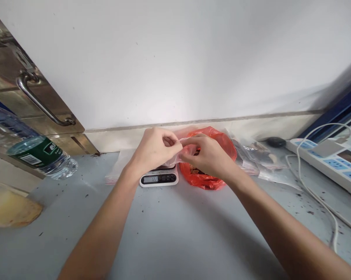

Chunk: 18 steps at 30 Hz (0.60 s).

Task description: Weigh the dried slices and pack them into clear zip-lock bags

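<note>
My left hand (160, 146) pinches the edge of a clear plastic bag (175, 158) above a small digital scale (159, 178). From the other side, my right hand (206, 151) grips the same bag with thumb and fingers. The scale's lit display seems to read 122, and the hands and bag hide most of its platform. Just right of the scale, partly under my right hand, sits an open red plastic bag (206, 183) with dark and brown pieces inside, too covered to name.
Flat clear bags (115, 171) lie left of the scale; filled clear bags (259, 155) lie right of the red bag. A power strip (335, 165) with a white cable (312, 194) is at right. A water bottle (38, 151) stands left, near a yellowish container (12, 208).
</note>
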Motion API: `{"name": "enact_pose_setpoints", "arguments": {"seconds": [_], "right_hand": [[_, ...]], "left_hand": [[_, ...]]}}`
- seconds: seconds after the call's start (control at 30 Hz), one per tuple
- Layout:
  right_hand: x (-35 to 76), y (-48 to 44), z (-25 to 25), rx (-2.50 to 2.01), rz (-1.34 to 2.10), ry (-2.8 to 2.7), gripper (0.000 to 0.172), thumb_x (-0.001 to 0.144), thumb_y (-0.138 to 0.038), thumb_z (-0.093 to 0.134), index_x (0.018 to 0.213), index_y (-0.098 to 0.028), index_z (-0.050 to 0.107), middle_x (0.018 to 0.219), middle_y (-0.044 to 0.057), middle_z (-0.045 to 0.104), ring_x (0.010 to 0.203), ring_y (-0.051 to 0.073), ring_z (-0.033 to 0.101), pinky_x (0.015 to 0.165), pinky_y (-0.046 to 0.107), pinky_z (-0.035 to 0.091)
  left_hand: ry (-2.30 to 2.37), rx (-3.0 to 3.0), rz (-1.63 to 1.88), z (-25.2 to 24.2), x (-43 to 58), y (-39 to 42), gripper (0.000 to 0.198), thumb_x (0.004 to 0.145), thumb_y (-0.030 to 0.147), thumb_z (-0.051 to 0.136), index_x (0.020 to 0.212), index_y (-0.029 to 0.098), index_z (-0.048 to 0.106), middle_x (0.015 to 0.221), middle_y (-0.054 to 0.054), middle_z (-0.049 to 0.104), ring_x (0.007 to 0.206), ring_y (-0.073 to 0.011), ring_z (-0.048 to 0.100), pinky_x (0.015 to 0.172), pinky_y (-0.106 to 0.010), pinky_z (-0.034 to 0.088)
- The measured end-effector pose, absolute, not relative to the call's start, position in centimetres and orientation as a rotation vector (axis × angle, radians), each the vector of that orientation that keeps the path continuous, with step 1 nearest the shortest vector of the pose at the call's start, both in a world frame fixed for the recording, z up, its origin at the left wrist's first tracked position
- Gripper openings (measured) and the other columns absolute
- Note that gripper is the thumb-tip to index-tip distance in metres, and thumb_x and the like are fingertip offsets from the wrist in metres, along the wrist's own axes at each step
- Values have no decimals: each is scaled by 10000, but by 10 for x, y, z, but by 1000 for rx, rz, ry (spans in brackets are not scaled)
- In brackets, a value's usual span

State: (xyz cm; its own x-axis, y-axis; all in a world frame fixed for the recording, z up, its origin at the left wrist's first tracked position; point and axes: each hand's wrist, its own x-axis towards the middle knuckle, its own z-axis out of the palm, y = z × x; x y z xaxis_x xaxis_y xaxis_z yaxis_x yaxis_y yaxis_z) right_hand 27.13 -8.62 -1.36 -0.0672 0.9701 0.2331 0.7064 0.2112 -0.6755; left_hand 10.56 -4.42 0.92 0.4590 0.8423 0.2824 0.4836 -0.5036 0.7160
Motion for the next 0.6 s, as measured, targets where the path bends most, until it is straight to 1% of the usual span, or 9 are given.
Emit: {"name": "enact_pose_setpoints", "arguments": {"seconds": [0.07, 0.13, 0.2, 0.23, 0.3, 0.33, 0.4, 0.5, 0.6], "right_hand": [[276, -86, -15, -1588, 535, -1884, 155, 765, -301, 689, 910, -246, 677, 772, 10, 635, 791, 229, 614, 658, 317, 472], [281, -86, -15, -1604, 549, -1899, 364, 737, -333, 743, 1083, -258, 663, 791, -5, 644, 752, 228, 613, 638, 321, 489], [287, -85, -13, -1575, 573, -1906, 561, 752, -325, 748, 1293, -267, 610, 910, 8, 694, 733, 212, 620, 672, 336, 523], [289, -85, -12, -1537, 579, -1902, 647, 765, -312, 744, 1386, -272, 566, 1015, 25, 714, 744, 203, 631, 717, 347, 543], [294, -86, -7, -1445, 583, -1894, 780, 783, -300, 741, 1517, -290, 478, 1194, 50, 709, 807, 199, 662, 825, 370, 565], [297, -86, -5, -1405, 594, -1896, 824, 792, -309, 741, 1558, -306, 439, 1210, 48, 711, 844, 208, 676, 868, 384, 567], [304, -88, 2, -1367, 629, -1911, 878, 799, -316, 743, 1604, -342, 392, 1115, 29, 734, 891, 236, 692, 907, 414, 569], [316, -91, 11, -1366, 679, -1917, 941, 761, -278, 772, 1618, -364, 392, 979, 13, 734, 887, 259, 706, 893, 428, 580], [330, -92, 17, -1360, 732, -1921, 979, 743, -262, 764, 1633, -371, 372, 964, 9, 742, 826, 237, 701, 829, 396, 588]], "left_hand": [[1124, 2172, 932, 8, 104, -41, 163, 799, 211, 639, 652, 202, 710, 711, -16, 757, 689, -188, 690, 651, -287, 538], [1246, 2123, 1100, 5, 101, -34, 142, 854, 249, 630, 777, 201, 739, 892, -46, 798, 880, -228, 729, 790, -321, 575], [1391, 2005, 1236, -1, 97, -24, 187, 904, 264, 609, 1012, 207, 751, 1167, -74, 781, 1126, -262, 700, 945, -366, 565], [1415, 1905, 1181, -4, 95, -20, 247, 924, 283, 610, 1127, 215, 734, 1255, -83, 755, 1175, -264, 687, 978, -379, 561], [1336, 1633, 1027, -11, 91, -11, 341, 964, 345, 600, 1279, 246, 683, 1241, -87, 758, 1087, -252, 728, 934, -386, 583], [1255, 1529, 997, -15, 90, -7, 357, 980, 352, 588, 1310, 243, 672, 1202, -93, 768, 1073, -244, 736, 922, -373, 581], [1165, 1393, 979, -20, 88, -2, 329, 959, 337, 627, 1262, 235, 706, 1099, -84, 785, 1022, -226, 744, 841, -324, 567], [1047, 1374, 894, -24, 87, 4, 222, 876, 341, 726, 1055, 222, 782, 977, -58, 779, 927, -199, 724, 735, -273, 517], [850, 1363, 770, -22, 90, 6, 196, 792, 398, 815, 815, 210, 764, 828, -29, 738, 790, -175, 683, 735, -283, 524]]}}
